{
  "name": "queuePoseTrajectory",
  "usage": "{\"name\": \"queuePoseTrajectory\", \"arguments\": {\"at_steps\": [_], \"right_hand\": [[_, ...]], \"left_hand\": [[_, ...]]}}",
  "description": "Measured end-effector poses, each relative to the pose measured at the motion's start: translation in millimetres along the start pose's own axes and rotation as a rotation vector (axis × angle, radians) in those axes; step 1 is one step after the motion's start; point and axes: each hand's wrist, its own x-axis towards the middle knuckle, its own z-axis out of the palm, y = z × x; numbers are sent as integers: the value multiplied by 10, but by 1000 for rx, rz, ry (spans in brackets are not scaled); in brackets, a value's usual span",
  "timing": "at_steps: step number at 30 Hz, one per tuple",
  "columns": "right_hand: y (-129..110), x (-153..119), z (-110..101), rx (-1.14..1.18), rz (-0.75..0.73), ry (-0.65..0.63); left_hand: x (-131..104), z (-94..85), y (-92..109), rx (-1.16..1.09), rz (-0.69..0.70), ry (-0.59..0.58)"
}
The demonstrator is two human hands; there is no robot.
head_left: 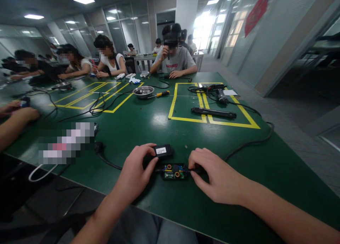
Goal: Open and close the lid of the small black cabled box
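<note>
An open black plastic case (174, 178) with a green circuit board (174, 171) lies on the table in front of me. Copper-coloured ring coils and thin wires show on the board, and a black cable leaves each end of the case. My left hand (139, 167) has its thumb and fingers closed at the left end of a black case cover (164, 151) with a white label, just behind the open case. At the case's right end, my right hand (209, 173) pinches the black cable (196, 170) between thumb and index finger.
Yellow tape marks the green table (159, 120). A black tube-like tool (214, 112) and coiled cables (208, 89) lie behind right. Farther back are a metal bowl (143, 91) and a screwdriver (163, 94). A plug (98, 147) lies left; a person (174, 56) sits opposite.
</note>
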Motion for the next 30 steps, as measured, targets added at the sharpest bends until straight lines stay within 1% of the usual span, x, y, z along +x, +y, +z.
{"name": "queuePoseTrajectory", "arguments": {"at_steps": [3, 7, 9, 11, 12, 14, 18, 21, 26, 30], "right_hand": [[-11, 1, -5, -4, -12, 1], [-6, -2, 2, -3, -36, 1], [8, -1, 14, -3, -56, 8], [21, -1, 30, 18, -66, 21], [27, -2, 37, 33, -65, 26], [34, -7, 48, 55, -52, 33], [41, -24, 62, 30, -39, 40], [44, -26, 68, 6, -56, 58], [37, -23, 49, 23, -97, 92], [27, -29, 29, 43, -89, 63]], "left_hand": [[18, 23, -16, 25, 25, -19], [-19, -28, 75, 49, 60, 8], [-48, -70, 126, 35, 117, -49], [-66, -105, 155, 22, 170, -143], [-70, -115, 161, 17, 181, -183], [-69, -122, 162, 11, 175, -220], [-65, -89, 158, 13, 161, -222], [-79, -66, 164, 19, 168, -215], [-97, -77, 156, -15, 217, -146], [-79, -99, 141, -11, 216, -162]]}}
